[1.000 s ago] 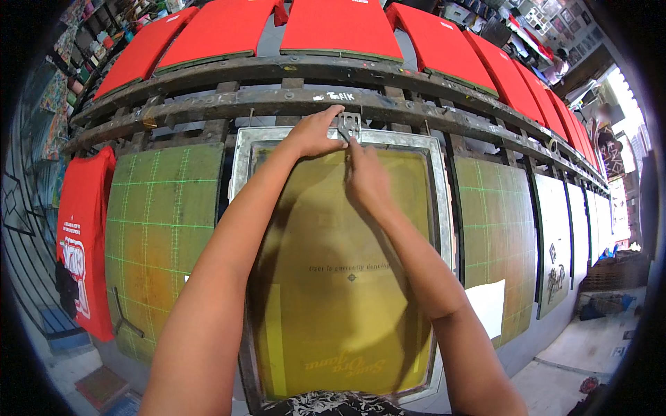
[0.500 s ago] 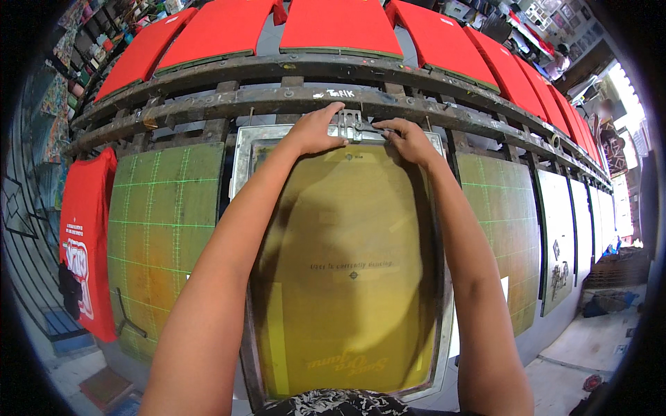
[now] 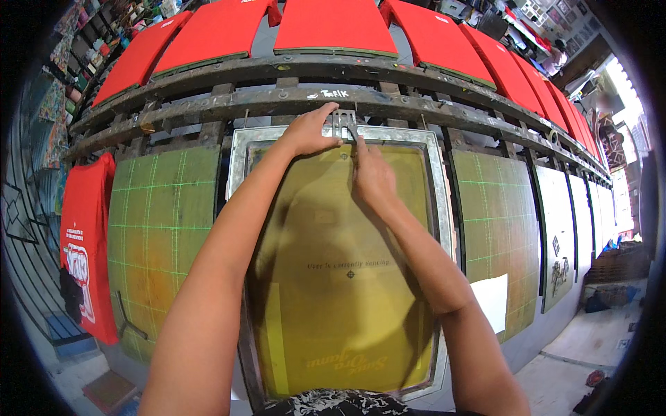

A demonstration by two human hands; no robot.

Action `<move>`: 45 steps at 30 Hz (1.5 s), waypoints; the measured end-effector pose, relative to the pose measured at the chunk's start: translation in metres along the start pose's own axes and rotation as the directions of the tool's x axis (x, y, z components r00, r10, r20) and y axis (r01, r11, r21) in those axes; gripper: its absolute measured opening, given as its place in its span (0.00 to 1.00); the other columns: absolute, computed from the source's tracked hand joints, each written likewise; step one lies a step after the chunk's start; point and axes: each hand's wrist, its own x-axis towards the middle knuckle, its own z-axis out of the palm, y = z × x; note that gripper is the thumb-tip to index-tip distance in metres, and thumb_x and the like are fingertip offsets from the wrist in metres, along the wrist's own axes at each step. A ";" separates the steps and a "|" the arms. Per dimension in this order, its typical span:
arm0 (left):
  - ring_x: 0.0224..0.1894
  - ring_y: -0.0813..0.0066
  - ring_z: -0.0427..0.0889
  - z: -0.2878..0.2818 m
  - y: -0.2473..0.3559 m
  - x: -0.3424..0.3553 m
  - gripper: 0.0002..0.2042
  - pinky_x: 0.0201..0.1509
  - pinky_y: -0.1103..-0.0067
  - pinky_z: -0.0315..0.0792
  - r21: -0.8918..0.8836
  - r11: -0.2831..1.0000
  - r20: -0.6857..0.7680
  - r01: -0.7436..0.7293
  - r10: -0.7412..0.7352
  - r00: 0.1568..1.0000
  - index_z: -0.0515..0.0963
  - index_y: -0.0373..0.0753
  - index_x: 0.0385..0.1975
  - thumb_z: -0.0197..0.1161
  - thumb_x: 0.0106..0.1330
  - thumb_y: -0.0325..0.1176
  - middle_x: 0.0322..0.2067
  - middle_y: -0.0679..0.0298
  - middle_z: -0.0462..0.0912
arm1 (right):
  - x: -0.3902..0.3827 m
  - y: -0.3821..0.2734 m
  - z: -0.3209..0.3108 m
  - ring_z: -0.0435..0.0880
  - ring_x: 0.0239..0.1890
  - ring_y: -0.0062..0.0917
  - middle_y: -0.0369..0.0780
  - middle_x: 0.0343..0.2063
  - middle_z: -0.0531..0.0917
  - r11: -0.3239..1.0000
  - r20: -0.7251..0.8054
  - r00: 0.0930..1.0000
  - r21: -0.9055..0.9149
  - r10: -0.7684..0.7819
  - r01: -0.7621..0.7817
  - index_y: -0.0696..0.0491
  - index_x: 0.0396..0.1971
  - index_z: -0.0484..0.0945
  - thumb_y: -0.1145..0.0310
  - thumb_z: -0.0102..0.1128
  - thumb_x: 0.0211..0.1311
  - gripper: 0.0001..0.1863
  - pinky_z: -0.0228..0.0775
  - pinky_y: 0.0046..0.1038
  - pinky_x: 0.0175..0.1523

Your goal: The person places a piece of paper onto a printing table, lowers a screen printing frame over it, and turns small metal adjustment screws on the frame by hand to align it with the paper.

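A silkscreen frame [image 3: 231, 163] with yellow mesh [image 3: 326, 229] lies before me, its far edge against a dark metal rail. At the middle of that edge sits a slotted metal bracket [image 3: 339, 123]. My left hand [image 3: 311, 132] is spread over the frame's far edge, thumb and fingers bracing it just left of the bracket. A small wrench [image 3: 354, 131] reaches from the bracket toward me. My right hand [image 3: 374, 173] is closed on its near end, above the mesh; the fingers hide part of the handle.
Green gridded boards [image 3: 163, 229] flank the frame on both sides. A white sheet [image 3: 491, 301] lies by my right forearm. Red shirts on boards [image 3: 336, 28] line the far side of the rails [image 3: 263, 104]. Another red shirt [image 3: 87, 243] hangs at left, and a bent metal rod [image 3: 128, 319] rests nearby.
My right hand has swung toward me and left, turning the wrench from pointing right to pointing nearer me. The left hand keeps its place on the frame's edge.
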 end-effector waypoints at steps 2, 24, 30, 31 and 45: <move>0.56 0.49 0.77 -0.003 0.002 -0.005 0.42 0.59 0.63 0.71 0.010 1.000 -0.002 0.019 -0.019 1.000 0.63 0.42 0.64 0.74 0.48 0.47 0.53 0.47 0.78 | 0.005 0.014 -0.009 0.81 0.44 0.45 0.48 0.40 0.81 0.992 -0.120 0.989 0.079 -0.088 0.098 0.52 0.58 0.73 0.72 0.48 0.64 0.22 0.73 0.44 0.47; 0.55 0.48 0.78 0.001 0.007 0.003 0.42 0.58 0.62 0.71 0.007 0.999 0.031 0.033 -0.033 0.999 0.63 0.43 0.65 0.74 0.49 0.48 0.52 0.46 0.79 | 0.077 0.099 -0.014 0.81 0.41 0.44 0.48 0.36 0.84 0.878 -0.062 0.920 0.280 -0.388 0.389 0.45 0.48 0.83 0.71 0.59 0.61 0.15 0.72 0.40 0.48; 0.55 0.48 0.78 -0.001 -0.003 -0.002 0.42 0.58 0.63 0.71 -0.014 1.000 0.007 0.011 -0.010 1.000 0.63 0.43 0.65 0.74 0.48 0.47 0.52 0.46 0.79 | 0.018 0.029 0.003 0.82 0.38 0.46 0.52 0.35 0.82 0.990 -0.151 0.986 0.109 -0.076 0.093 0.46 0.53 0.79 0.71 0.50 0.65 0.18 0.73 0.47 0.42; 0.55 0.49 0.78 0.001 0.000 0.000 0.42 0.58 0.63 0.71 -0.010 1.000 0.009 0.004 -0.004 1.000 0.63 0.43 0.64 0.74 0.48 0.47 0.52 0.46 0.79 | 0.007 0.021 0.014 0.82 0.37 0.47 0.52 0.38 0.82 0.998 -0.166 0.986 0.051 -0.028 0.037 0.48 0.57 0.75 0.71 0.48 0.65 0.20 0.72 0.48 0.41; 0.58 0.47 0.75 -0.006 0.014 -0.004 0.41 0.59 0.62 0.70 0.025 0.998 0.037 0.064 -0.065 0.997 0.62 0.43 0.65 0.74 0.50 0.45 0.56 0.48 0.76 | 0.063 0.087 -0.023 0.81 0.41 0.43 0.45 0.34 0.83 0.896 -0.133 0.919 0.209 -0.372 0.393 0.43 0.44 0.84 0.67 0.61 0.60 0.12 0.70 0.41 0.49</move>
